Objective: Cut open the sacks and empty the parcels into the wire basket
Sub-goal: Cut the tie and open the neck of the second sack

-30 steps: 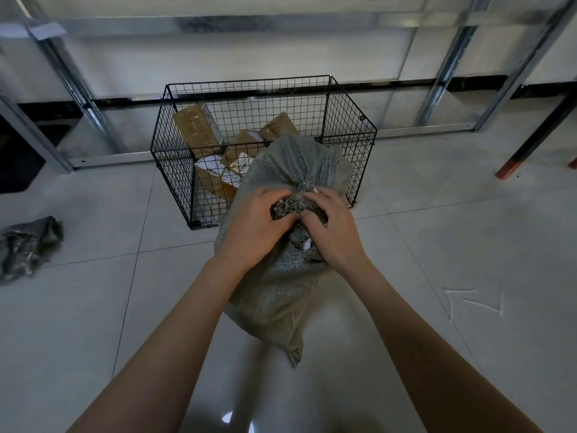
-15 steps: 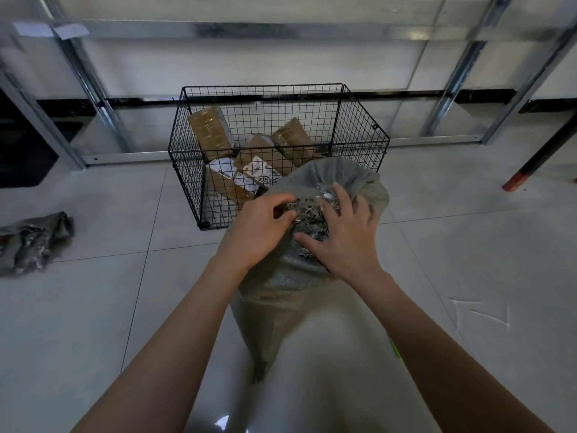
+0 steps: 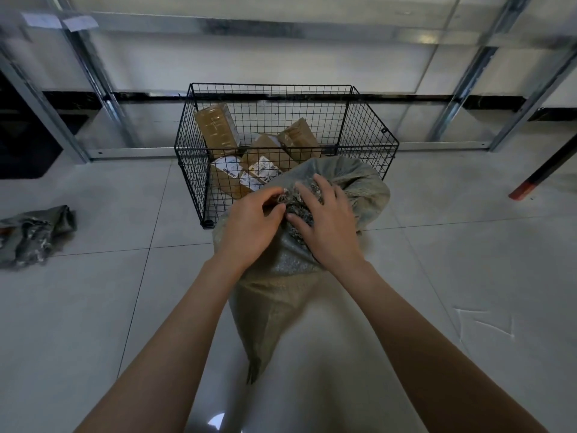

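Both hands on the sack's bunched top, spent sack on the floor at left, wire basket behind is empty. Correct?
No: the head view shows several brown parcels in the wire basket, so it is not empty. The rest stands: left hand and right hand on the bunched top of the sack, spent sack on the floor at left.

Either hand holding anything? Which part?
Left hand grips the sack at its bunched, frayed neck. Right hand rests spread on that same neck, with no clear grip.
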